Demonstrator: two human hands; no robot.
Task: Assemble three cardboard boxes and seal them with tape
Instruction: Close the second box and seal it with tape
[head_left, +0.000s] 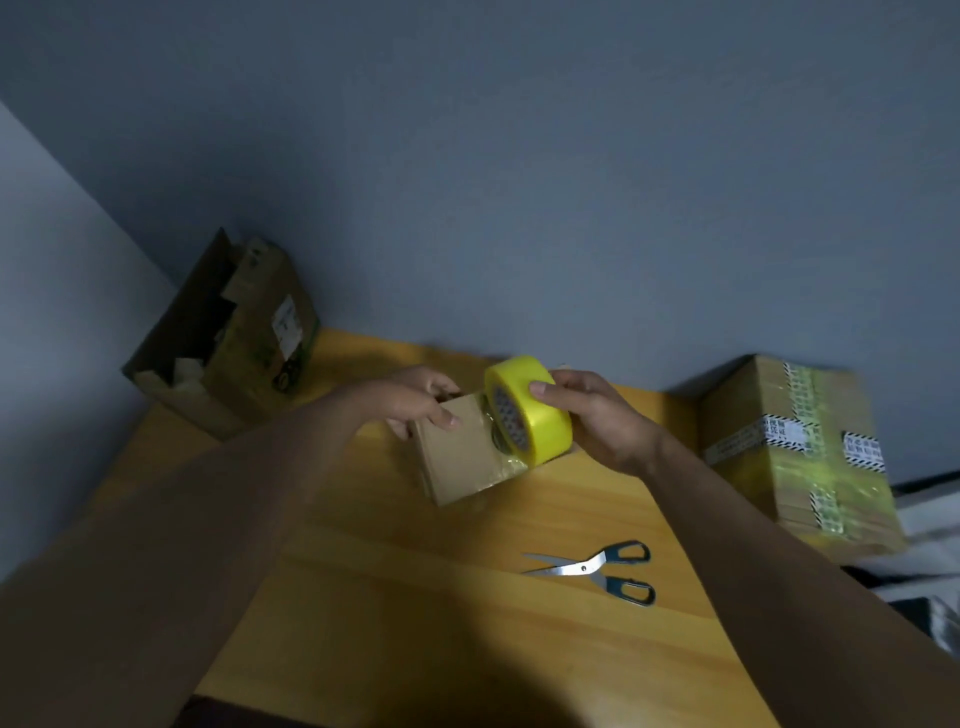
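We had the L hand (415, 400) gripping the box (462, 457), R hand (597, 415) curled round the tape roll (530, 410), prob. touching the box.

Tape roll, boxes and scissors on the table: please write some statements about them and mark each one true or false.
1. The right hand holds the yellow tape roll. True.
2. The left hand holds the scissors. False: the scissors lie on the wooden table, and the left hand grips the small cardboard box.
3. The scissors lie with their blades apart. True.
4. The box at the right edge has no tape on it. False: tape bands cross it.
5. The box at the far left is sealed. False: its flaps stand open.
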